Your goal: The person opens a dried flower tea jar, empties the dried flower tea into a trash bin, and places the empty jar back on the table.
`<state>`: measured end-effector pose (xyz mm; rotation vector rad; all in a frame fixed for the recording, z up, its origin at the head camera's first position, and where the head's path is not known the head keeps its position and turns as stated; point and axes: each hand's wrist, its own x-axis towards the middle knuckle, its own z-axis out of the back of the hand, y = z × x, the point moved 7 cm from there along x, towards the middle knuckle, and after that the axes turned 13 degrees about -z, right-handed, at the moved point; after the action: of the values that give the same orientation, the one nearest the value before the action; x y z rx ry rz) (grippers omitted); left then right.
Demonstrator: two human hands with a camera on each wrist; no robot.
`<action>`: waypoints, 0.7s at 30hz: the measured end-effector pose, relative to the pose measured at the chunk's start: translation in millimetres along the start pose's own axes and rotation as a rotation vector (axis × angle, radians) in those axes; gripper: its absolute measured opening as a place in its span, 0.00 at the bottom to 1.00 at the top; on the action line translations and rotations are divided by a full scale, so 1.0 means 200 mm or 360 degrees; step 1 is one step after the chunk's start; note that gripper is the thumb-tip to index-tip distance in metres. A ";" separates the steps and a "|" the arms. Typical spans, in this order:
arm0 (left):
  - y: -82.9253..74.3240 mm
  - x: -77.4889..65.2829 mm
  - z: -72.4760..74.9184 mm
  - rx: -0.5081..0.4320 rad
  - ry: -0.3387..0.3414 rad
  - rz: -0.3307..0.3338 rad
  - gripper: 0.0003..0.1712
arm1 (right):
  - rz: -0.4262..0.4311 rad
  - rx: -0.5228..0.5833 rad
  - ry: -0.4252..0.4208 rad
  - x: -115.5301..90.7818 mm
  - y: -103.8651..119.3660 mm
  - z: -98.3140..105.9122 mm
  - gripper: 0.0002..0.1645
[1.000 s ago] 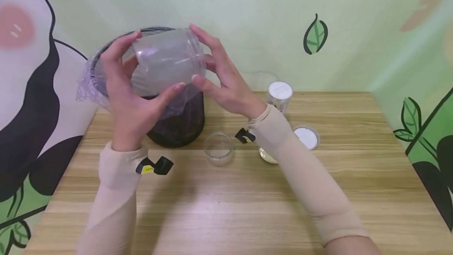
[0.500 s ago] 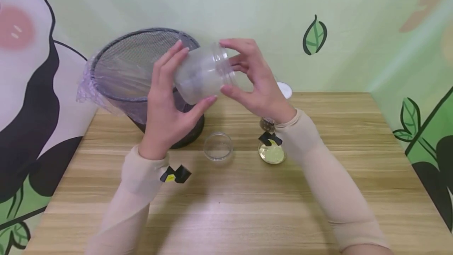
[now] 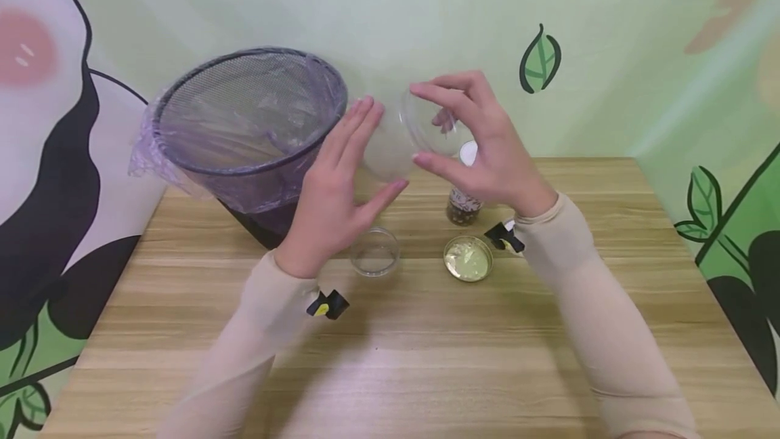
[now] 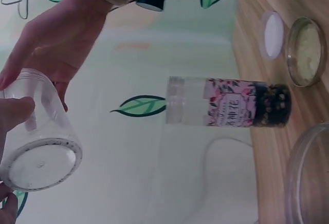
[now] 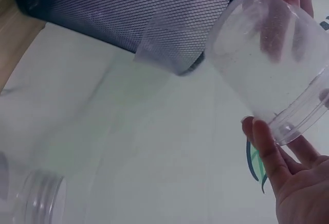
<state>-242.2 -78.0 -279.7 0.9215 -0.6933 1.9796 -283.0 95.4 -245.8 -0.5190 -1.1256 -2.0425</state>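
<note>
A clear plastic jar (image 3: pixel 388 148) is held in the air between both hands, tilted on its side with its ridged neck to the right. My left hand (image 3: pixel 332 205) holds it at the base end, fingers above and thumb below. My right hand (image 3: pixel 487 137) grips the neck between fingertips and thumb. Dark specks ring the base of the jar (image 4: pixel 42 165) in the left wrist view. No lid is on the neck in the right wrist view. Below the hands, a clear round lid (image 3: pixel 374 253) and a shallow gold-rimmed lid (image 3: pixel 468 259) lie on the wooden table (image 3: pixel 414 364).
A black mesh bin (image 3: pixel 262 222) with a thin purple liner stands at the back left, beside my left hand. Behind the right hand stands a clear bottle (image 4: pixel 231 103) with a pink floral label and dark contents. A white round lid (image 4: pixel 273 35) lies near the gold-rimmed one.
Both hands have carried the jar rightward and slightly down, from over the bin's mouth to beside it. The bin's opening, the bottle and the gold-rimmed lid now show more fully.
</note>
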 end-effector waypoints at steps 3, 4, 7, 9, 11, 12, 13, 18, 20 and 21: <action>0.02 -0.02 -0.06 -0.0062 0.0084 0.0052 0.49 | -0.0037 -0.0106 0.0032 -0.02 -0.03 -0.01 0.39; 0.03 -0.03 -0.08 -0.0091 0.0108 0.0072 0.49 | -0.0050 -0.0139 0.0046 -0.03 -0.04 -0.01 0.38; 0.05 -0.06 -0.14 -0.0169 0.0211 0.0152 0.46 | -0.0084 -0.0266 0.0087 -0.06 -0.07 -0.03 0.38; 0.07 -0.09 -0.18 -0.0242 0.0288 0.0224 0.41 | -0.0103 -0.0376 0.0123 -0.08 -0.10 -0.05 0.37; 0.09 -0.12 -0.21 -0.0314 0.0365 0.0306 0.37 | -0.0121 -0.0482 0.0172 -0.11 -0.12 -0.08 0.37; 0.10 -0.13 -0.23 -0.0350 0.0400 0.0349 0.37 | -0.0133 -0.0536 0.0198 -0.12 -0.13 -0.10 0.37; 0.11 -0.14 -0.25 -0.0387 0.0425 0.0390 0.39 | -0.0145 -0.0584 0.0226 -0.14 -0.14 -0.12 0.37; 0.15 -0.22 -0.34 -0.0519 0.0527 0.0552 0.44 | -0.0259 -0.0681 0.0384 -0.21 -0.22 -0.21 0.36; 0.17 -0.25 -0.38 -0.0562 0.0557 0.0607 0.42 | -0.0298 -0.0683 0.0442 -0.24 -0.26 -0.25 0.36; 0.17 -0.27 -0.40 -0.0584 0.0574 0.0634 0.41 | -0.0312 -0.0688 0.0464 -0.26 -0.27 -0.27 0.36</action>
<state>-278.9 -60.7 -373.4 0.2053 -1.0394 2.1782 -291.3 89.7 -337.1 -0.3081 -0.5808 -2.4536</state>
